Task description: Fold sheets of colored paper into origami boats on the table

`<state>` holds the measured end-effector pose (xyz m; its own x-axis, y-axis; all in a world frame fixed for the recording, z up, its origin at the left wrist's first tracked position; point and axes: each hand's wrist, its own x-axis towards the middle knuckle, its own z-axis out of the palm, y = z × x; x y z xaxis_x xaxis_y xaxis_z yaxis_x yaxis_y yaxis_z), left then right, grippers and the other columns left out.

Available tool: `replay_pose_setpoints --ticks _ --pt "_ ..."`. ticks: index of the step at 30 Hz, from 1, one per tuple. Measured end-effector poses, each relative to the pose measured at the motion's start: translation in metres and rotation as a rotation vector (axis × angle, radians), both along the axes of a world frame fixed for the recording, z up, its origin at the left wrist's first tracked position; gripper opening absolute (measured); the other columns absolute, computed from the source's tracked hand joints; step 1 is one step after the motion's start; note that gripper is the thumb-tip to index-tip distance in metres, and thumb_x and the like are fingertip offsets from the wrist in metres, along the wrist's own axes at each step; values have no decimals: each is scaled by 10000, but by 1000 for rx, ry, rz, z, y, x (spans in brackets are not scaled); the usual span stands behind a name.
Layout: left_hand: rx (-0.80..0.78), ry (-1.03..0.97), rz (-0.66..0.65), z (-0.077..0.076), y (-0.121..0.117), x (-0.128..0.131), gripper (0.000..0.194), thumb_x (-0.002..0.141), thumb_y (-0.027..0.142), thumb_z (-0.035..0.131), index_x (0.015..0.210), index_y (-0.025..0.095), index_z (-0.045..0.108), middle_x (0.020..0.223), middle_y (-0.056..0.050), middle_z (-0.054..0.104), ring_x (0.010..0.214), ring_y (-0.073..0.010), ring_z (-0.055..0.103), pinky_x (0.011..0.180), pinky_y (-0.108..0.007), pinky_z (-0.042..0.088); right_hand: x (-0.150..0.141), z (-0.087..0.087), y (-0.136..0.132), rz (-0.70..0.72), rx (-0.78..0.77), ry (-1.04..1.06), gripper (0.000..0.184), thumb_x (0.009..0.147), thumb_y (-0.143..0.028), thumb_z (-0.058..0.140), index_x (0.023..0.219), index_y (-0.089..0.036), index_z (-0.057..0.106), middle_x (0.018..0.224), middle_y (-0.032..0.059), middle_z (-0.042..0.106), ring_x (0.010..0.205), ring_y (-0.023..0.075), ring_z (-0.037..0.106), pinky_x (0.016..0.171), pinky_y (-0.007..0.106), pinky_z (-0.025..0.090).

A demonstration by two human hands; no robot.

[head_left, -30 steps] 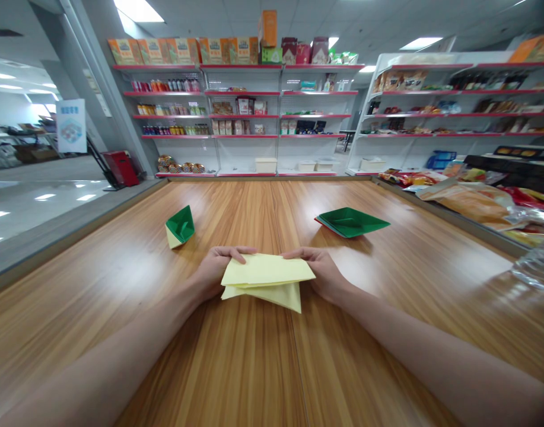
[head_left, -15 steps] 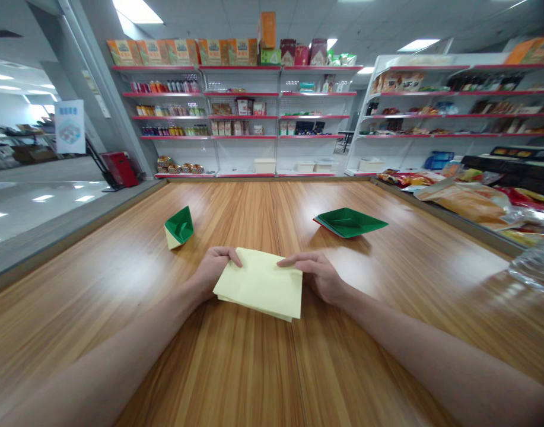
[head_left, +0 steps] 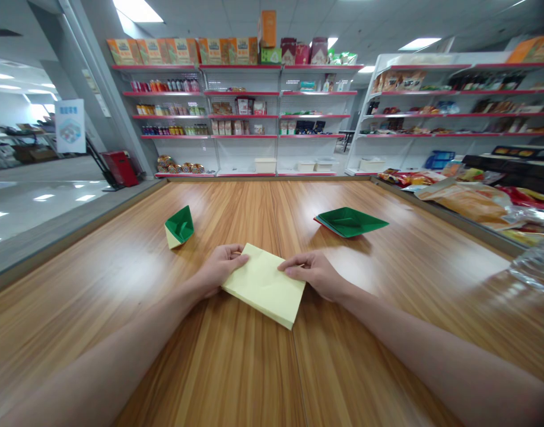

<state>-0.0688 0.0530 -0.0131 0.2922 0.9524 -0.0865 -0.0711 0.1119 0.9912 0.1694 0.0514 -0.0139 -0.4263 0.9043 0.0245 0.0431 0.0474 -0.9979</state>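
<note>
A folded sheet of pale yellow paper (head_left: 263, 286) lies tilted between my hands, low over the table, with its layers showing along the near edge. My left hand (head_left: 220, 268) grips its left end, thumb on top and fingers partly hidden beyond the far edge. At the right end, my right hand (head_left: 318, 274) has thumb and forefinger closed on the paper near the far corner. Beyond my left hand stands a small folded paper boat (head_left: 181, 226), green inside and pale yellow outside. Past my right hand rests a larger green paper boat (head_left: 349, 222) with a red edge on its left.
The wood-grain table (head_left: 236, 379) has a raised rim. Packaged snacks (head_left: 471, 201) are heaped beyond its right side, and clear plastic (head_left: 536, 267) lies on the right edge. Stocked shelves (head_left: 240, 115) stand behind. A red box (head_left: 120, 168) is on the floor at left.
The yellow paper has turned clockwise, its near right corner swinging lower, and its layers sit closer together. My left thumb has shifted onto its left end. Both paper boats stay where they were.
</note>
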Motion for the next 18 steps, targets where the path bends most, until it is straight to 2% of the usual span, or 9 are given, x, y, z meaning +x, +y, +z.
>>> replay_pose_setpoints --ticks 4,8,10,14,18 --pt "169 156 -5 4 -7 10 240 764 351 651 850 134 593 671 -35 652 542 -129 593 487 -213 431 5 10 0 236 -59 -66 238 669 -293 732 851 -140 739 743 44 698 633 124 603 572 225 430" --pt "319 252 52 4 -13 17 217 811 364 582 814 148 567 697 -31 635 586 -133 582 511 -219 433 7 17 -4 380 -71 -96 285 694 -277 723 952 -158 720 845 40 700 703 129 624 623 226 463" --pt "352 263 125 3 -13 18 220 826 370 558 832 150 561 733 -41 641 623 -145 592 535 -231 448 7 18 -5 394 -56 -99 297 700 -264 721 981 -170 712 909 40 698 752 134 630 664 234 475" --pt "389 307 251 1 -10 18 243 828 397 546 823 154 557 748 -43 644 633 -150 596 525 -227 442 4 14 -5 287 13 -83 271 711 -246 709 970 -170 718 935 47 704 795 145 633 695 241 480" --pt "307 393 274 3 -8 19 348 826 499 513 724 167 508 561 13 559 434 -102 478 379 -193 306 4 11 -5 261 69 -98 281 724 -259 699 987 -162 722 991 69 708 852 166 639 738 259 487"
